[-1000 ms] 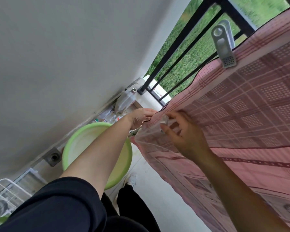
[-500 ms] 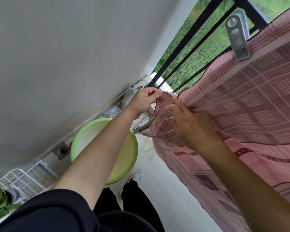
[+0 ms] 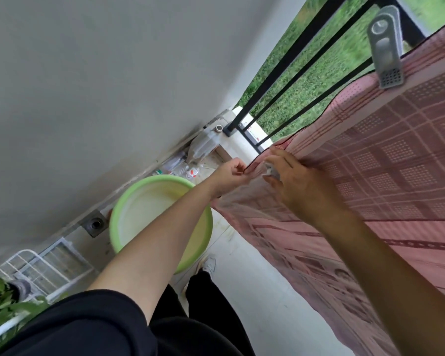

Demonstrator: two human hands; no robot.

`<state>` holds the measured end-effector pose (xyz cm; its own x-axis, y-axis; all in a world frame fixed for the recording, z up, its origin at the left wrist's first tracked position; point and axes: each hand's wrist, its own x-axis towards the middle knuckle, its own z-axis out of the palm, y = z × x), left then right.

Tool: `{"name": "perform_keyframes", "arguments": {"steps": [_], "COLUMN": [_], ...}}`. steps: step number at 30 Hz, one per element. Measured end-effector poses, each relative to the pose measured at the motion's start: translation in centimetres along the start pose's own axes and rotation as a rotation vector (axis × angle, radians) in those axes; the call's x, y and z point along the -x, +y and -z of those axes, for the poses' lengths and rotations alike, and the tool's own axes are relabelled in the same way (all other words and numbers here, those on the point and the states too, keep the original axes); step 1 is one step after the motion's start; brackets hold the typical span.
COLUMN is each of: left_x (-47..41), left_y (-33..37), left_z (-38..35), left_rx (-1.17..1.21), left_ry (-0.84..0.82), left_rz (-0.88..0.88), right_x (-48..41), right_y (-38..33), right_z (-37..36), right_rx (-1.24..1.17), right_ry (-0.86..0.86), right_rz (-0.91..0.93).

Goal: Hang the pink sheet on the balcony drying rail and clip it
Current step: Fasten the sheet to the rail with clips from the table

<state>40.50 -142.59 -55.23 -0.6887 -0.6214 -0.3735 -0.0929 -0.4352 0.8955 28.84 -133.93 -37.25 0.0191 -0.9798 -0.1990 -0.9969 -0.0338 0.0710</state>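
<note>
Fingers of left hand [image 3: 231,173] pinching pink sheet [image 3: 370,176] edge, right hand [image 3: 298,188] fingers spread flat, holding nothing

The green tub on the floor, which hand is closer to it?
Left. The left hand grips the pink sheet's corner just past the green tub's rim, its forearm crossing over the tub. The right hand lies flat on the sheet, farther away.

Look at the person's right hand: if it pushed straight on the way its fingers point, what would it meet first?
Probably the black railing bars just past the pink sheet edge that the right hand already rests on; depth is unclear.
</note>
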Motion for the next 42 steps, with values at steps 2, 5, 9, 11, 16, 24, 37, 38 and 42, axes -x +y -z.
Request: {"name": "perform_keyframes", "arguments": {"steps": [2, 5, 9, 11, 16, 24, 37, 38, 42], "left_x": [0.3, 0.0, -0.8, -1.1, -1.6, -1.7, -1.5, -1.3, 0.0], "left_y": [-0.5, -1.2, -0.9, -0.3, 0.6, -0.8, -1.5, -1.4, -0.5], "left_z": [-0.5, -1.2, 0.3, 1.5, 2.5, 3.2, 3.1, 3.0, 3.4], "left_rx": [-0.115, -0.372, -0.415, -0.426, -0.275, -0.123, -0.134, -0.122, -0.121], "left_ry": [0.026, 0.252, 0.266, 0.227, 0.169, 0.184, 0.22, 0.217, 0.269], "left_rz": [-0.057, -0.17, -0.18, -0.151, -0.082, -0.111, -0.07, -0.068, -0.021], "right_x": [-0.1, -0.2, -1.1, -1.9, -6.8, -13.1, -13.8, -13.7, -13.1], "right_y": [0.0, -0.1, -0.7, -1.9, -4.2, -3.3, -3.3, -3.2, -2.7], "right_z": [0.2, 0.4, 1.3, 2.7, 5.8, 2.1, -2.3, -2.3, -1.6], "right_rx": [-0.059, -0.128, -0.325, -0.459, -0.386, -0.214, 0.019, 0.04, 0.144], "right_ry": [0.001, 0.002, -0.03, -0.029, -0.055, -0.178, -0.349, -0.363, -0.376], "right_rz": [0.007, 0.011, -0.099, -0.148, -0.069, -0.07, 0.134, 0.144, 0.143]}}
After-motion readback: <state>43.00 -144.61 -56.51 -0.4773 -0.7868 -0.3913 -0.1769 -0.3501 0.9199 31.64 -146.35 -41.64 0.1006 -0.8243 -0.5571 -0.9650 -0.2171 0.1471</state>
